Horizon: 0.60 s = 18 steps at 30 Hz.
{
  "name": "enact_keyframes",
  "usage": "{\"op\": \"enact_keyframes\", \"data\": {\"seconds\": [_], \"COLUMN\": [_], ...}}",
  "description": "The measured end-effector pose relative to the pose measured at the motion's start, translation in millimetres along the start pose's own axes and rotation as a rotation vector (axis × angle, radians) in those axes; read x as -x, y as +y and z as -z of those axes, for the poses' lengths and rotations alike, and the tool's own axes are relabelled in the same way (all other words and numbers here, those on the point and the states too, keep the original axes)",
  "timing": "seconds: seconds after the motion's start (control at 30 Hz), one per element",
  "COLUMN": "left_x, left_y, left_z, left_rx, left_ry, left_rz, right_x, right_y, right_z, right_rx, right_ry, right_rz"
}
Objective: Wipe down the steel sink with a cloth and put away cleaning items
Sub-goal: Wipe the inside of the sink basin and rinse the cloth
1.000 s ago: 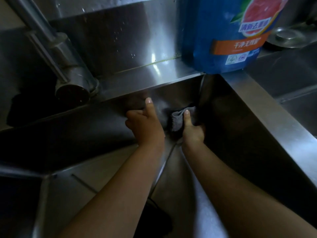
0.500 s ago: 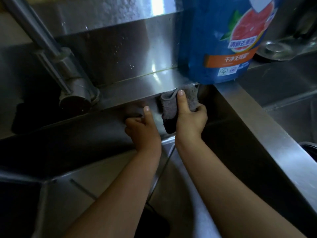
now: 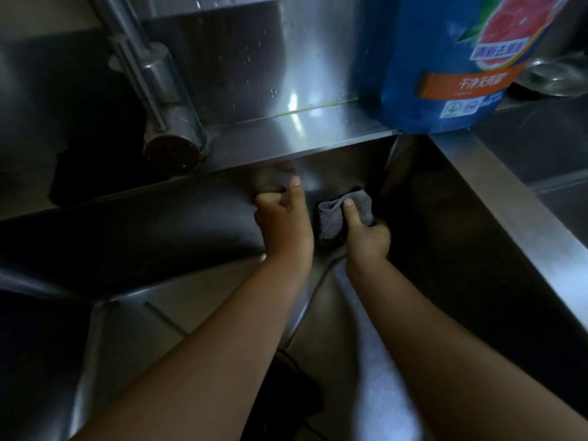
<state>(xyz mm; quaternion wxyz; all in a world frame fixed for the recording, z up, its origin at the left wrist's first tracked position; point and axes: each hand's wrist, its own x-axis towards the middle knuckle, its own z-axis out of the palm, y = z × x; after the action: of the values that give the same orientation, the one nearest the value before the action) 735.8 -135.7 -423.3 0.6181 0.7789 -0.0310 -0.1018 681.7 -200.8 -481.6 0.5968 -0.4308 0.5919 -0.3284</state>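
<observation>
Both my arms reach down into the steel sink (image 3: 496,237). My right hand (image 3: 366,237) grips a bunched grey cloth (image 3: 334,218) and presses it against the sink's back wall near the far right corner, thumb pointing up over the cloth. Just to its left, my left hand (image 3: 283,221) is a loose fist against the same wall, fingers curled, thumb up, holding nothing. The cloth's lower part is hidden in shadow.
A large blue detergent bottle (image 3: 445,65) with an orange label stands on the back ledge at the corner. The steel faucet (image 3: 159,106) slants over the left side. A dark drain (image 3: 296,386) lies under my arms. A second basin (image 3: 566,198) sits right.
My right hand slid the cloth up to the back rim beneath the bottle, then back down the wall to the lower corner. My left hand stayed nearly in place.
</observation>
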Motion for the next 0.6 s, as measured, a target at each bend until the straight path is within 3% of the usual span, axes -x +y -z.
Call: {"op": "enact_keyframes", "data": {"seconds": [0.17,0.4,0.6], "left_x": [9.2,56.1,86.8], "left_y": [5.1,26.2,43.1], "left_z": [33.4,130.7,235.9], "left_rx": [0.002,0.022,-0.055], "left_ry": [-0.191,-0.116,-0.085], "left_rz": [-0.004,0.149,0.066], "right_x": [30.7,121.7,200.8], "right_y": [-20.2,-41.1,-35.9], "right_z": [9.2,26.9,39.1], "right_rx": [-0.105,-0.08,0.024], "right_ry": [-0.107,-0.402,-0.594], "right_rz": [0.092,-0.006,-0.038]}}
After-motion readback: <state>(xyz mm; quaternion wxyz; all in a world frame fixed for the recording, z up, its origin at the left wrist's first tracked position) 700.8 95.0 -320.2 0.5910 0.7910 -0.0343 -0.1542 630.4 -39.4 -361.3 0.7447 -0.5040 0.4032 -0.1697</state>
